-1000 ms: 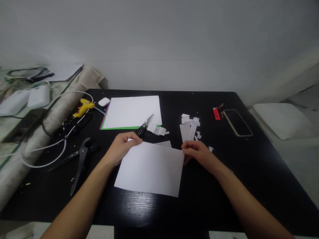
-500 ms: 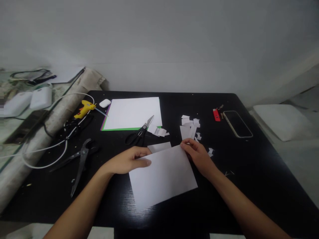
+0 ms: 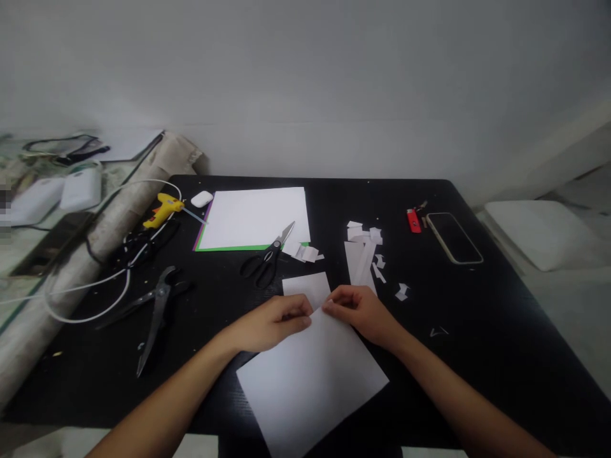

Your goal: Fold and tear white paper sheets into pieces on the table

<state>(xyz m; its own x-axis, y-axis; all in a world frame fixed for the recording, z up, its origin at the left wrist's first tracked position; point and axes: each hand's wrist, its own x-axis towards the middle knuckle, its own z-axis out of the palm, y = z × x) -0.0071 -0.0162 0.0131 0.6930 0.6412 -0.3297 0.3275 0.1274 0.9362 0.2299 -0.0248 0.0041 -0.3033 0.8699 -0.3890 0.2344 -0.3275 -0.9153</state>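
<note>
A white sheet of paper is turned cornerwise over the dark tabletop, and its lower part reaches towards the front edge. My left hand is closed on its upper edge, thumb on top and curled fingers behind. Close beside it, my right hand pinches the sheet near its top corner between thumb and fingers. Just behind the hands lies a smaller white piece of paper, partly covered by the sheet. Black-handled scissors rest beyond my left hand, their blades over a paper stack.
Paper strips and scraps lie beyond my right hand. A red lighter and a phone are at the right. Leftward are a yellow glue gun, dark pliers-like cutters, a white cable and a long roll.
The sheet has turned and come lower, towards me. My right hand has moved left and down, my left hand right and slightly down, so they are closer together.
</note>
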